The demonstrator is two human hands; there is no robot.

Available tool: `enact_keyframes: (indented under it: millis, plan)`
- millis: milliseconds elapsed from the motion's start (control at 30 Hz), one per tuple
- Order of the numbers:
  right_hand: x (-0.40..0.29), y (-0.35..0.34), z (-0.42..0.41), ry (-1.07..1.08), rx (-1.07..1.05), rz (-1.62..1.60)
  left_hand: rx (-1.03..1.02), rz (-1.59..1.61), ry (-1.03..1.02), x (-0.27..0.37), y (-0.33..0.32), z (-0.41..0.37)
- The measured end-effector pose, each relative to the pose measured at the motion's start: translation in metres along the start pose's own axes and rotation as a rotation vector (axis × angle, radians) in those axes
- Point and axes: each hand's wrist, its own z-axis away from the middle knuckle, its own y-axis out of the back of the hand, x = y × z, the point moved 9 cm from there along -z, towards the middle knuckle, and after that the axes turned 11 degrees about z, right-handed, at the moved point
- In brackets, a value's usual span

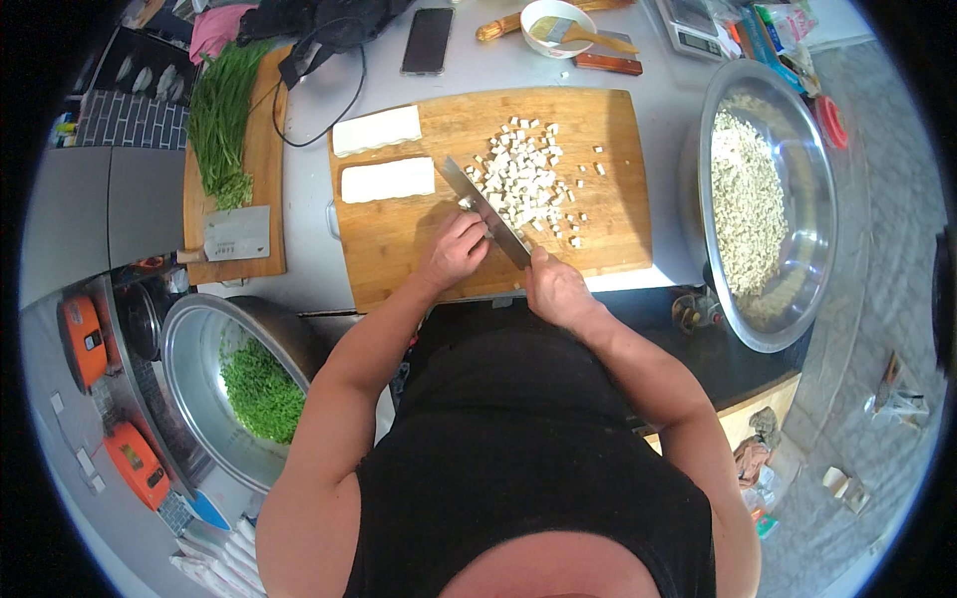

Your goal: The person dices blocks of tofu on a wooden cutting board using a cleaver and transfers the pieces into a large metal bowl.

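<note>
My right hand (561,288) grips the handle of a cleaver (490,217), its blade slanting up and left across a wooden cutting board (598,187). Close against the blade's left side, my left hand (457,247) has its fingers curled on a small white piece, mostly hidden under them. Many small white cubes (523,176), tofu by their look, are scattered on the board right of the blade. Two white tofu blocks (387,180) lie one above the other on the board's left part.
At right stands a large steel bowl (811,224) of pale diced food. A second steel bowl (187,389) with chopped greens is at lower left. Another board (271,164) carries long greens (224,112) and a cleaver (238,233). A phone (427,41) and a white bowl with a brush (579,36) lie behind.
</note>
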Motion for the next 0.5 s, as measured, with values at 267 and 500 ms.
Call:
enact_keyframes:
  millis: [267,500]
  plan:
    - [0.025,0.045,0.004,-0.019,0.155,-0.036,0.003,-0.08,-0.024,0.012,0.005,0.0]
    - [0.049,0.102,0.019,0.008,0.36,0.032,-0.735,-0.055,-0.378,0.057,-0.127,0.014]
